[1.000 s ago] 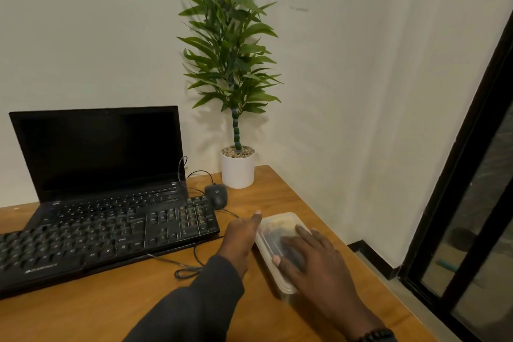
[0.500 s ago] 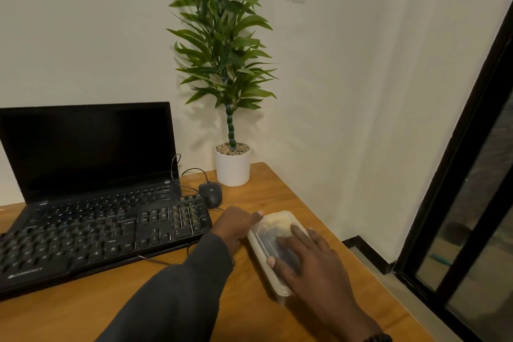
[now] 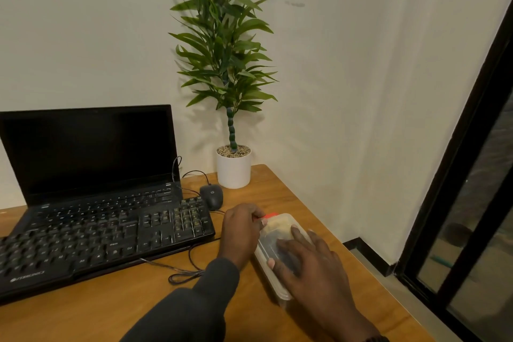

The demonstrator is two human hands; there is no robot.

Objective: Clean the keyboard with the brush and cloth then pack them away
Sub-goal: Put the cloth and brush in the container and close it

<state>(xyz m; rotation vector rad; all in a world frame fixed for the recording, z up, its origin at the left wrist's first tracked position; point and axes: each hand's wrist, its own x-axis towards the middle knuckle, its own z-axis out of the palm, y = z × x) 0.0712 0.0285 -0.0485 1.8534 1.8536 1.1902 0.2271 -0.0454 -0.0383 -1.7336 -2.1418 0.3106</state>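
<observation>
**Our hands on the lidded box**

Low and right of centre, our right hand (image 3: 313, 261) presses flat, fingers straight, on the clear plastic box (image 3: 273, 236) on the table (image 3: 111, 311). Our left hand (image 3: 240, 230) pinches its far lid corner. Inside we see something dark, something pale, a red tip. Left, the keyboard (image 3: 105, 239).

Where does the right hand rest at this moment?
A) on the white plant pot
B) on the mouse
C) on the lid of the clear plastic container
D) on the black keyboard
C: the right hand lies flat, fingers spread, on the lid of the clear plastic container, right of the keyboard.
</observation>
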